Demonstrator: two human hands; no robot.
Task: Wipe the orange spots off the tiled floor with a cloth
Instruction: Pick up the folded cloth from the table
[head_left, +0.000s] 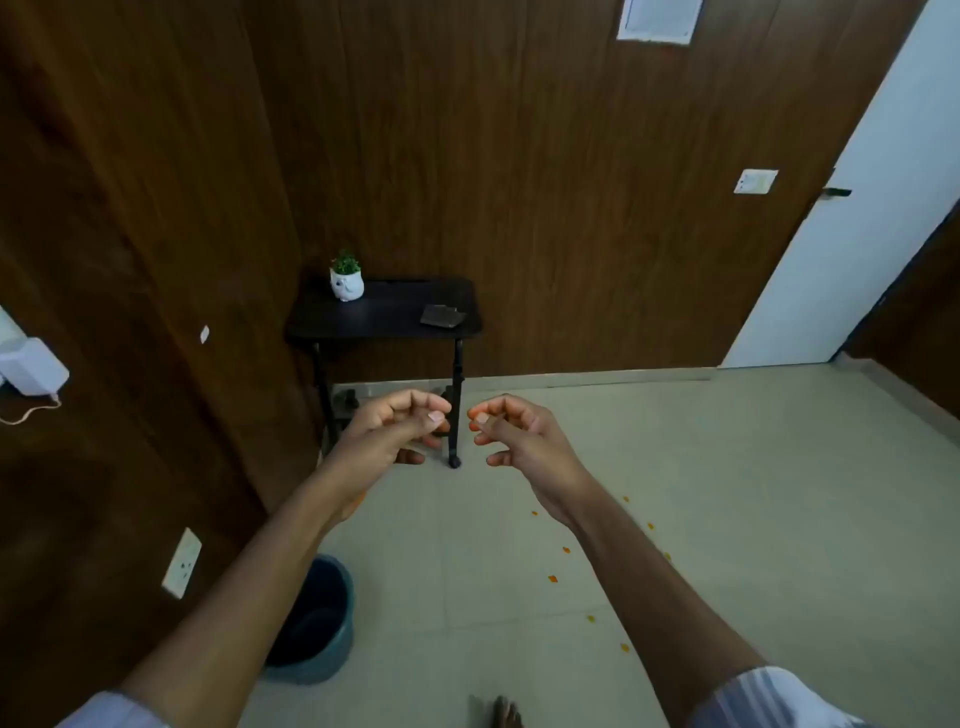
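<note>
Two empty half-curled hands, left hand (396, 432), right hand (511, 434), orange spots (554, 578) blurred

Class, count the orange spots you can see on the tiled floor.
7 small orange spots lie on the pale tiled floor, scattered beside the right forearm; that arm may hide more.

Tiled floor (727, 467), orange spots (553, 578), bucket (317, 623); small table (384, 312), potted plant (346, 278)

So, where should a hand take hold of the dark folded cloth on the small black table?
Take the cloth at its near edge, coming from above and the front. It lies flat near the table's front right corner, well clear of the plant pot.
</note>
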